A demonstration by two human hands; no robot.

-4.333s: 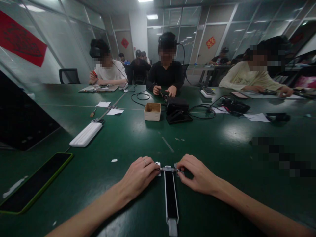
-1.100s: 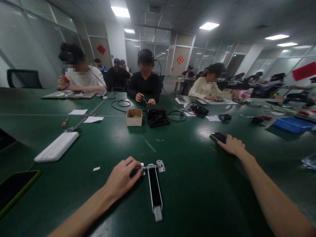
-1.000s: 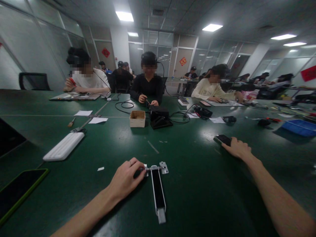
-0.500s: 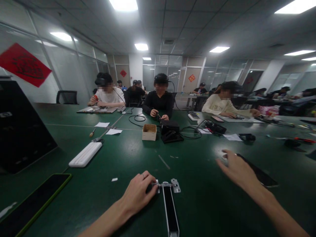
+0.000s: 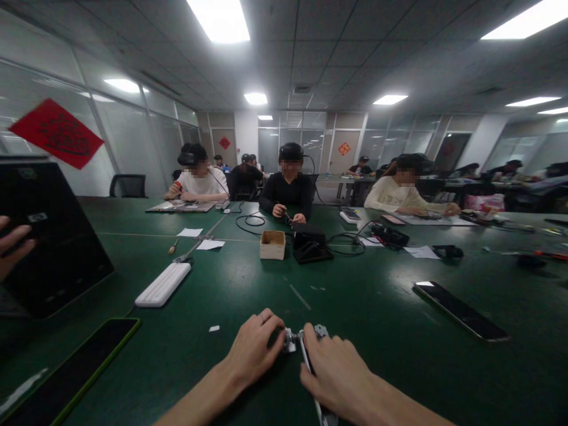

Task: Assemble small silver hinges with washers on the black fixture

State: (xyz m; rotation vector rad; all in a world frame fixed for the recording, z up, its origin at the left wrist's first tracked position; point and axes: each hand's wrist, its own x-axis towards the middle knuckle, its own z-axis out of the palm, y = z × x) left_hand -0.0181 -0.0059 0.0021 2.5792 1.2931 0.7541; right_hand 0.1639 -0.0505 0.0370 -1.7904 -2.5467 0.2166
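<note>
A long black-and-silver metal piece (image 5: 304, 349) with small hinge brackets at its far end lies on the green table (image 5: 364, 296) right in front of me. My left hand (image 5: 255, 346) is closed, its fingers pinching the left bracket. My right hand (image 5: 335, 370) lies over the piece's body just below the right bracket, fingers curled on it and hiding most of it.
A black phone (image 5: 459, 310) lies to the right. At left are a green-edged phone (image 5: 75, 367), a white power bank (image 5: 163, 284) and a black tablet (image 5: 48, 236) touched by someone's hand (image 5: 11, 248). A cardboard box (image 5: 272, 244) and a black device (image 5: 310, 242) stand mid-table. Several people sit across.
My right hand left the black phone on the right and came back onto the metal piece. My left hand stayed on the left bracket. The view tilted up.
</note>
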